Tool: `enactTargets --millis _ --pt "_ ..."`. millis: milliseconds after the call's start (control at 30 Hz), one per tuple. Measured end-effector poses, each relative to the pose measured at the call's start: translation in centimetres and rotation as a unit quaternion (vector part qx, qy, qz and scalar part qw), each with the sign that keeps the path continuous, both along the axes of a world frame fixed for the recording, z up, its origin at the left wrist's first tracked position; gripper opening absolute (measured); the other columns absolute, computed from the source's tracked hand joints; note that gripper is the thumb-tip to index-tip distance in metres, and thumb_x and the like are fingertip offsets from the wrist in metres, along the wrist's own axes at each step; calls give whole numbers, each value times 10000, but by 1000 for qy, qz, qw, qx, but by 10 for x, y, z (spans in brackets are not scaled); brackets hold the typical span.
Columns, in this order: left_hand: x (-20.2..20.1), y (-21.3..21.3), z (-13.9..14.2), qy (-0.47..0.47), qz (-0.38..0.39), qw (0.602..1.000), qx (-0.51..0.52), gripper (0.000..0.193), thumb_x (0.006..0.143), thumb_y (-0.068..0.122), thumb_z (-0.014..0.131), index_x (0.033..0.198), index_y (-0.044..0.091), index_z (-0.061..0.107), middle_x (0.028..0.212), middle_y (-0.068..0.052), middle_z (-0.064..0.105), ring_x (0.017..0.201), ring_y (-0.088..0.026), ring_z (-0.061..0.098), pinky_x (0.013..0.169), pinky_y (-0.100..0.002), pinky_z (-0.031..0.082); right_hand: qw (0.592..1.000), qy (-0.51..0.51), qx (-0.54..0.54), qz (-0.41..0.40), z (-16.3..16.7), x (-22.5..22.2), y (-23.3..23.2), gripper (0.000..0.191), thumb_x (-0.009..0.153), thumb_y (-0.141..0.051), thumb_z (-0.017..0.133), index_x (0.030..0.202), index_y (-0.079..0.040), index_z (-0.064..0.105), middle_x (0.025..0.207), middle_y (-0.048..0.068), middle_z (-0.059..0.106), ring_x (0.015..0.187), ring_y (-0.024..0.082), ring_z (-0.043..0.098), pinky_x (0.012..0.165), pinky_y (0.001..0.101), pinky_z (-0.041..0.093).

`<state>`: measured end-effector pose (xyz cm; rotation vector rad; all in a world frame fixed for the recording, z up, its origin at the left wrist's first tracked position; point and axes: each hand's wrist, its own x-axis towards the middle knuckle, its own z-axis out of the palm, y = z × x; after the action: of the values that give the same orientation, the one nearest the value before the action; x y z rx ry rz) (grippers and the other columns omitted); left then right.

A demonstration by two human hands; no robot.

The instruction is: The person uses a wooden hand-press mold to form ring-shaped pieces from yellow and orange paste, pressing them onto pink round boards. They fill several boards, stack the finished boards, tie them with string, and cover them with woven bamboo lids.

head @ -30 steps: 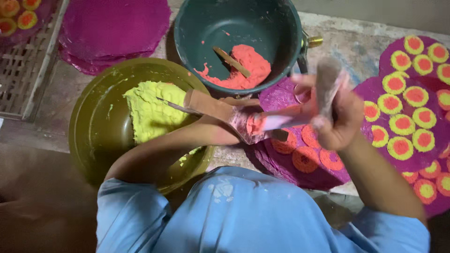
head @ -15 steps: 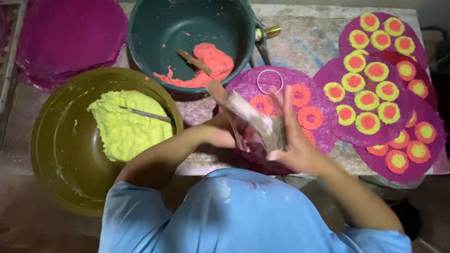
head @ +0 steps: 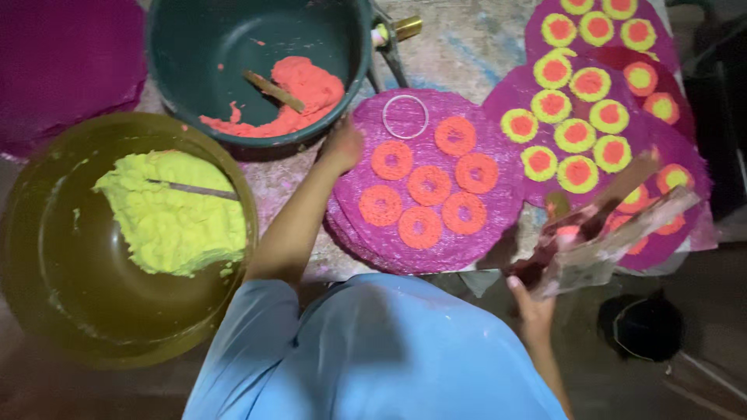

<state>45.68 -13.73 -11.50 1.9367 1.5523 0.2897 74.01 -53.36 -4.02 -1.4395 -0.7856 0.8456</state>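
My left hand [head: 342,145] reaches forward and rests with closed fingers on the far left edge of a round purple mat [head: 498,225]. Several orange paste rings [head: 429,185] lie on that mat, with a thin white ring [head: 405,117] beyond them. My right hand [head: 532,305] is low at the right, gripping a clear plastic piping bag [head: 603,241] smeared with orange paste, held off the mat's right side. A dark green bowl [head: 194,47] holds orange paste [head: 303,89] and a wooden stick [head: 272,91].
An olive bowl [head: 54,257] of yellow-green paste [head: 167,214] with a thin stick stands at the left. Purple mats with several yellow-and-orange discs [head: 576,101] fill the right. More purple mats [head: 62,70] lie at the far left. A black round object [head: 642,327] sits low on the right.
Both hands held the piping bag over the mat before. Now my left hand has let go and rests at the mat's edge, and my right hand has drawn the bag off to the right.
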Motion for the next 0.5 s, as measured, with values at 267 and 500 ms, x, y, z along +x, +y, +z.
enactTargets --millis 267,500 --pt "-27 -55 -13 -535 177 819 -110 528 988 63 519 1507 25 429 1457 -94 571 1306 -198 555 1122 -361 418 995 53 86 -23 -34 -9 43 787 945 -27 658 1627 36 270 1647 115 385 1518 229 360 1226 379 303" --pt "-35 -202 19 -481 271 825 -118 605 896 64 618 1454 30 386 1390 -118 563 1230 -225 560 1077 -380 420 984 -137 60 -97 -30 59 97 742 923 -16 753 1537 6 338 1476 133 493 1367 240 495 1203 388 366"
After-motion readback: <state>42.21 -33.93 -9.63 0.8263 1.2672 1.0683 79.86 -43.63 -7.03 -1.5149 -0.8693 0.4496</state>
